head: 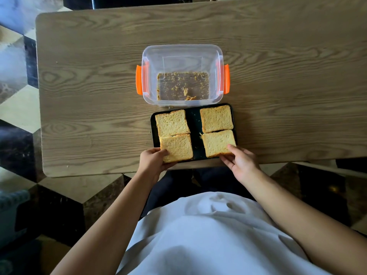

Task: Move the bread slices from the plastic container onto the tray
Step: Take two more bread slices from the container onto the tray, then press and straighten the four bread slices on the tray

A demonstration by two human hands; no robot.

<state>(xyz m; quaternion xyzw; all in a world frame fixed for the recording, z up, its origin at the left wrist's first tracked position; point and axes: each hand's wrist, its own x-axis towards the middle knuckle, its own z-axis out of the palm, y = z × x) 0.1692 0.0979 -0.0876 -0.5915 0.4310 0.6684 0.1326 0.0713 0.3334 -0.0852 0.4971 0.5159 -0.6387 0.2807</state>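
Note:
A dark tray (pixel 195 124) lies at the table's near edge with several bread slices on it in two columns. My left hand (pixel 154 161) grips the tray's near left corner, thumb on the near left slice (pixel 176 147). My right hand (pixel 241 161) holds the near right corner, thumb on the near right slice (pixel 218 142). Two more slices lie at the far left (pixel 171 122) and far right (pixel 216 118). Just behind the tray stands the clear plastic container (pixel 151 56) with orange clips; only crumbs lie in it.
The wooden table (pixel 89 86) stretches wide on both sides of the container. Its near edge runs just under the tray. Chequered floor tiles show to the left and below. My white shirt fills the bottom of the view.

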